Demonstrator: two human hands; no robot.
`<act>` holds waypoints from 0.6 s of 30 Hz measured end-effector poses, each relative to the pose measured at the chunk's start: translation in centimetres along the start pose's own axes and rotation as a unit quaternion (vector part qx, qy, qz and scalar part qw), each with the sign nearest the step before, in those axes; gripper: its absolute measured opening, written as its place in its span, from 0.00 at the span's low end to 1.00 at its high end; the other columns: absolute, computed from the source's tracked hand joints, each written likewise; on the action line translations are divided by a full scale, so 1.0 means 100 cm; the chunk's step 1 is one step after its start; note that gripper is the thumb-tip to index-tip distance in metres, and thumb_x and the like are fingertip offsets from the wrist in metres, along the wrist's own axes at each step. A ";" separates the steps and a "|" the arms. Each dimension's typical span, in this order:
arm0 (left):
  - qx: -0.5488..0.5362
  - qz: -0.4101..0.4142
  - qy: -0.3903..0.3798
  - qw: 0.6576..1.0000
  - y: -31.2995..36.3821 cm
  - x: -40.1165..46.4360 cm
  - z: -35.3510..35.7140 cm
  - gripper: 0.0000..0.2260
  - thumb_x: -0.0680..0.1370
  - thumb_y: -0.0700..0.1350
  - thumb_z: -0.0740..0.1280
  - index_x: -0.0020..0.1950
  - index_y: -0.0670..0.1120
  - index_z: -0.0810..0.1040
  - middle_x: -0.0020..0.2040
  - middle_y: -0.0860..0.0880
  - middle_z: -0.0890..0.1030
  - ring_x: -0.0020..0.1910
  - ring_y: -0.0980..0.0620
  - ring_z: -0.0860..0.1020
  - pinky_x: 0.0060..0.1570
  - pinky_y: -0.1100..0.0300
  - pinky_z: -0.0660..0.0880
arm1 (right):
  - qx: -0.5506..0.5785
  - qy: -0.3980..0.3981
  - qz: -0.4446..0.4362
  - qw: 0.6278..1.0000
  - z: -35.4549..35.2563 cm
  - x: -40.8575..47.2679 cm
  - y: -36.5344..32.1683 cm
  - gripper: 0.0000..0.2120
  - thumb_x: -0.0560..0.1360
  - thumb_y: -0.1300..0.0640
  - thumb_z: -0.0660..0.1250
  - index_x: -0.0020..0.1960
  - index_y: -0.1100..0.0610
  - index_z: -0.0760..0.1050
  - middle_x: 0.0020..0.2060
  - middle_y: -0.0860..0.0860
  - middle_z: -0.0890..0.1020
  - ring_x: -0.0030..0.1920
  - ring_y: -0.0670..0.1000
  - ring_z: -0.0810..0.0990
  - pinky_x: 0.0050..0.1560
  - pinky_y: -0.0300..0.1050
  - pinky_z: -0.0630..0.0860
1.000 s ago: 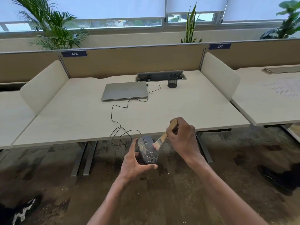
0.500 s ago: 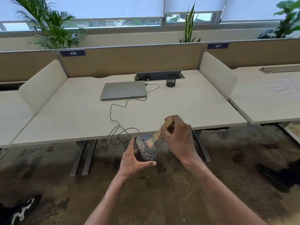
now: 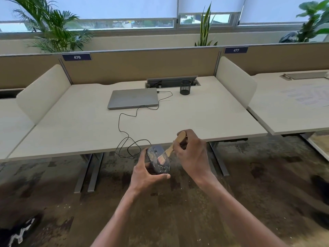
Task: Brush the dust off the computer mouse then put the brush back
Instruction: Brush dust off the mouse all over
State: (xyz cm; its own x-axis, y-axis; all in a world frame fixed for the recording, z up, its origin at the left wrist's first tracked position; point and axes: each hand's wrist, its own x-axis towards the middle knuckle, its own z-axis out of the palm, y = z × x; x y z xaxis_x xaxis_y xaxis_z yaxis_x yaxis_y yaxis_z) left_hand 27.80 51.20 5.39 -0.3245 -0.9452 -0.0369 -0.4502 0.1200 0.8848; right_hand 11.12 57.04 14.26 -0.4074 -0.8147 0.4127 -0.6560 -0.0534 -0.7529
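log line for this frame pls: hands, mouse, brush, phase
phase: brushing | left hand: holds mouse off desk edge | right hand: holds brush, bristles on mouse | dust: flecks remain | brush return: not yet

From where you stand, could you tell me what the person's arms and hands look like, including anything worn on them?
Both forearms are bare, entering from the bottom edge, with no sleeves visible in the frame. The left hand and the right hand wear no gloves, and no watch, bracelet or ring shows on either wrist or on the visible fingers. No markings are visible.
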 end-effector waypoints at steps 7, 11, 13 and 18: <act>-0.003 -0.002 -0.011 1.000 -0.006 0.001 0.000 0.58 0.57 0.58 0.85 0.80 0.55 0.56 0.63 0.45 0.83 0.58 0.51 0.83 0.57 0.61 0.77 | -0.003 0.010 0.032 0.999 -0.006 0.001 0.018 0.05 0.78 0.61 0.69 0.53 0.57 0.75 0.39 0.51 0.82 0.37 0.48 0.85 0.34 0.44 0.82; -0.010 0.011 -0.010 1.000 -0.004 0.004 -0.001 0.58 0.58 0.57 0.85 0.80 0.54 0.56 0.65 0.44 0.81 0.60 0.50 0.82 0.60 0.56 0.77 | 0.018 0.004 0.035 0.999 -0.007 0.003 0.016 0.07 0.78 0.59 0.70 0.54 0.57 0.76 0.41 0.50 0.83 0.39 0.47 0.85 0.37 0.40 0.83; -0.015 0.011 -0.015 1.000 -0.003 0.005 -0.002 0.58 0.59 0.55 0.86 0.81 0.53 0.55 0.65 0.43 0.81 0.59 0.51 0.81 0.60 0.57 0.76 | 0.024 -0.005 0.045 0.999 -0.006 0.003 0.021 0.06 0.78 0.59 0.71 0.54 0.57 0.76 0.41 0.51 0.83 0.39 0.48 0.86 0.37 0.44 0.84; -0.022 0.001 -0.022 1.000 -0.012 0.006 -0.006 0.59 0.56 0.59 0.85 0.80 0.59 0.56 0.60 0.47 0.84 0.56 0.53 0.84 0.55 0.64 0.77 | 0.028 0.012 0.044 0.999 -0.008 0.006 0.028 0.06 0.79 0.61 0.69 0.55 0.58 0.76 0.43 0.51 0.84 0.40 0.48 0.87 0.37 0.41 0.84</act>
State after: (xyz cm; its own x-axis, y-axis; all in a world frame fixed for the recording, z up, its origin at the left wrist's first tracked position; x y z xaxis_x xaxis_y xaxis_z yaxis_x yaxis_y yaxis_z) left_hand 28.65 50.35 4.55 -0.3616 -0.9308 -0.0544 -0.4129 0.1075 0.9044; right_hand 8.49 56.86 12.83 -0.4770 -0.8038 0.3554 -0.5815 -0.0146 -0.8134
